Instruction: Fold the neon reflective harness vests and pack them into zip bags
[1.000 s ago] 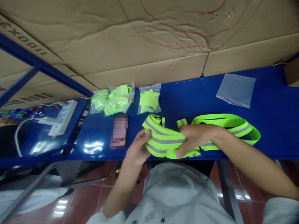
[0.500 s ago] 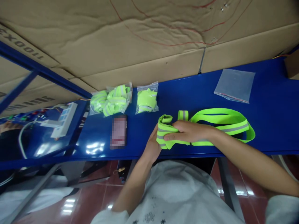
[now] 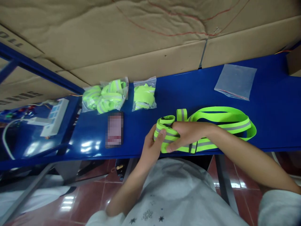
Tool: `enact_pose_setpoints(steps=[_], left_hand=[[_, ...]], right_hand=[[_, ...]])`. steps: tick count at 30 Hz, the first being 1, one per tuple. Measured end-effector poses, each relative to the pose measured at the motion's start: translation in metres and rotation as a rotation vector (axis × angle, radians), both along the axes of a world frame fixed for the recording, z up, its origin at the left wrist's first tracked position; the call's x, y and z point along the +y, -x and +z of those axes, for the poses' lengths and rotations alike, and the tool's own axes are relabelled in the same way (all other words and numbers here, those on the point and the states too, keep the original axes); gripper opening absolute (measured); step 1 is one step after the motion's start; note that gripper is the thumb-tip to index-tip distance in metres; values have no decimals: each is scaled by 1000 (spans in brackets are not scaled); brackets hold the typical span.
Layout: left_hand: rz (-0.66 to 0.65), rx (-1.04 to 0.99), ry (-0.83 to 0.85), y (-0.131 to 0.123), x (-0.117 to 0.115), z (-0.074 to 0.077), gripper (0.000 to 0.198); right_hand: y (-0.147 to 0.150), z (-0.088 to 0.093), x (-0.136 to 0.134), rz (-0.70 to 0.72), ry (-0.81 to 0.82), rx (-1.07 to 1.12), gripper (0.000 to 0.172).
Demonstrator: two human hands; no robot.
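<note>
The left hand (image 3: 152,144) closes on the left end of the folded strap (image 3: 172,137), its thumb laid over the front face. The right hand (image 3: 188,131) grips the same bundle from the right, thumb low on the front face; its fingers are largely hidden. The bundle is therefore located between both grips, at the front edge of the blue surface (image 3: 188,88); whether it bears on the surface cannot be determined. Strap loops (image 3: 237,127) extend right from the bundle, partly behind the right forearm, toward the front right corner. Bagged straps (image 3: 144,96) are positioned along the back edge, left of centre. A flat clear bag (image 3: 236,81) lies near the back right corner.
</note>
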State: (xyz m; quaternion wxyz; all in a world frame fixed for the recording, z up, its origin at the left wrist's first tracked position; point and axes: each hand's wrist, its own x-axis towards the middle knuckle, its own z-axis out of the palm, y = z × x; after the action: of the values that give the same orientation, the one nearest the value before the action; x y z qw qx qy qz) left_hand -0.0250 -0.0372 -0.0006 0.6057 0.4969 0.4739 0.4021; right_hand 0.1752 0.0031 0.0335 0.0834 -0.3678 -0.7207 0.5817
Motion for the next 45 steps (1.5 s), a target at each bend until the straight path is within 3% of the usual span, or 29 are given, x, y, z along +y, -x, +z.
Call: enact_pose_setpoints(steps=[4, 9, 14, 19, 23, 26, 30, 34, 39, 43, 45], left_hand=[[35, 8, 42, 10, 4, 15, 43], [-1, -156, 278, 25, 13, 33, 49], [7, -289, 412, 32, 15, 29, 50], [33, -337, 450, 25, 17, 22, 48], [76, -312, 255, 18, 22, 17, 46], [58, -254, 102, 16, 22, 15, 47], [-34, -313, 248, 8, 12, 17, 53], [-60, -325, 383, -2, 7, 19, 63], [18, -147, 148, 5, 20, 7, 57], [140, 114, -164, 10, 23, 4, 36], [122, 108, -156, 11, 21, 8, 44]], right_hand=[[-4, 0, 4, 116, 110, -48, 44], [-9, 2, 6, 207, 175, -14, 45], [-13, 3, 6, 263, 220, 121, 50], [-19, 22, 0, 173, 194, 92, 49], [-31, 36, -4, 44, 135, -61, 56], [-39, 41, -2, 46, 72, -76, 55], [-38, 41, 2, 161, 64, 28, 49], [-27, 25, 6, 180, 85, 224, 45], [-13, 3, 9, 19, 23, 283, 43], [-5, 4, 7, -45, -35, 128, 49], [-2, 5, 6, -97, -32, 84, 48]])
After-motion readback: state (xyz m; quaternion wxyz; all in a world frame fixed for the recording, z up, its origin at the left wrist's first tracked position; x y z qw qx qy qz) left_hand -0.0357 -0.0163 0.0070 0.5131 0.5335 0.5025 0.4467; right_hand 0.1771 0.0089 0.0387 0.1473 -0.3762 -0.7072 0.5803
